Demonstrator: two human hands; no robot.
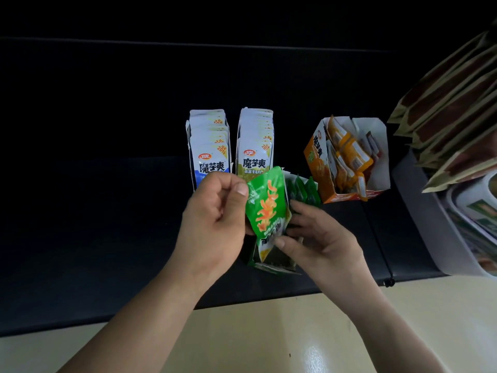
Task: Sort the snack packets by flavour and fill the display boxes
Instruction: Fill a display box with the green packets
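Four boxes stand on the black table (107,184). The blue box (192,168) is packed with a full row of upright blue packets (212,157). Just right of it, the yellow box (237,146) holds a similar full row of yellow packets (255,154). The orange box (314,154), well to the right and tilted, is part-filled with orange packets (349,154) lying loosely. The green box (271,266), nearest the person and mostly hidden by the hands, holds upright green packets (304,189). Both hands hold one green packet (269,208) over it. The left hand (215,219) pinches the upper edge between thumb and curled fingers. The right hand (320,238) presses its thumb on the lower end, fingers curled behind. At far right, a grey bin (419,211) holds brown bags (451,111).
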